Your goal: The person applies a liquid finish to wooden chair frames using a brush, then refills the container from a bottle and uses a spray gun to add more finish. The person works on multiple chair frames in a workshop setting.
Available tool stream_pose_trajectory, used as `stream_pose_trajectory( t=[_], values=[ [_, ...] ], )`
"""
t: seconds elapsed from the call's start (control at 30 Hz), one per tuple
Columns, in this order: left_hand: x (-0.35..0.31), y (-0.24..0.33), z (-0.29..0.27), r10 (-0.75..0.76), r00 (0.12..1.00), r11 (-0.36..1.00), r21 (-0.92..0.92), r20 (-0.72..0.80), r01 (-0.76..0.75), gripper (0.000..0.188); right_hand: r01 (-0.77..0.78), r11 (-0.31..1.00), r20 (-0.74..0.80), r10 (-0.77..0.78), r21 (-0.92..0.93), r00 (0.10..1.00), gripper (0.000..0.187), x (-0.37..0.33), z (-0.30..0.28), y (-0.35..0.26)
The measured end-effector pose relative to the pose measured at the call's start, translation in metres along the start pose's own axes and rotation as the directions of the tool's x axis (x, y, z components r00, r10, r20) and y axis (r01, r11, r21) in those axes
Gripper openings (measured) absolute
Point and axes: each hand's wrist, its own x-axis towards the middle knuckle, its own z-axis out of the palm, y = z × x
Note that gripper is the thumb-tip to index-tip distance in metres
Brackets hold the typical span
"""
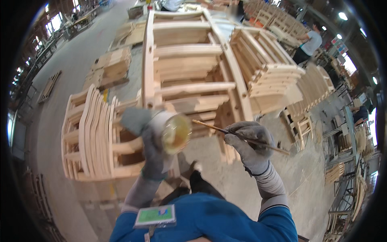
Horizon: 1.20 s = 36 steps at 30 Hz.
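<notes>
My left fingers (150,142), in a grey glove, curled round a pale cup (175,135). Grip looks closed on its side; exact finger positions blurred. Cup tilted, mouth facing up and right, yellowish inside; can't tell how full. A grey-green patch shows beside the cup, too blurred to say what it is.

My right fingers (248,131), also grey-gloved, pinched together on a thin brown stick (211,126). Stick slants: lighter end up-left toward the cup, near its rim with a gap between; darker end passes below my knuckles and sticks out lower right. Can't make out bristles.

In front of both hands: a tall pale wooden frame (148,60), two long rails with crosspieces, more wooden parts layered behind. Left of my cup hand, a stack of curved ladder-like frames (94,133) on edge. Beyond the tall frame, right, another stack of frames (278,78). Farther left, a pile of boards (115,64) near the grey floor (298,177) aisle. Small wooden frames (300,127) stand right of my right hand, well apart. Racks with wood parts (335,172) at far right.

Upper right, a person (312,42) in a light top. On me: blue shirt (213,218), clipped badge (156,216), grey sleeves (272,185).
</notes>
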Motion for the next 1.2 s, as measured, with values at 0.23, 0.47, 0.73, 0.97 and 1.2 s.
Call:
stream_pose_trajectory(
  t=[0.23,0.47,0.73,0.97,1.2],
  values=[
    [-0.039,-0.036,0.042,-0.307,0.937,0.950,-0.004,0.165,0.312,0.046,-0.003,0.953,-0.058,-0.015,-0.302,0.998,0.027,-0.071,-0.015,-0.031],
    [-0.070,-0.102,0.065,-0.382,0.896,0.924,0.091,0.227,0.371,0.044,-0.072,0.892,0.007,0.084,-0.446,0.996,0.019,-0.133,-0.104,-0.086],
    [-0.129,-0.207,0.111,-0.592,0.750,0.796,0.070,0.296,0.601,0.040,-0.548,0.777,-0.715,0.189,-0.310,0.673,0.018,-0.321,-0.227,-0.107],
    [-0.210,-0.339,0.133,-0.304,0.583,0.707,0.589,0.754,-0.393,0.049,-0.730,0.658,-0.935,0.111,-0.185,0.337,0.014,-0.479,-0.303,-0.161],
    [-0.325,-0.447,0.228,-0.623,0.324,0.776,0.616,0.712,0.136,0.052,-0.856,0.445,-0.964,-0.091,-0.263,0.248,0.011,-0.548,-0.346,-0.212]
  ],
)
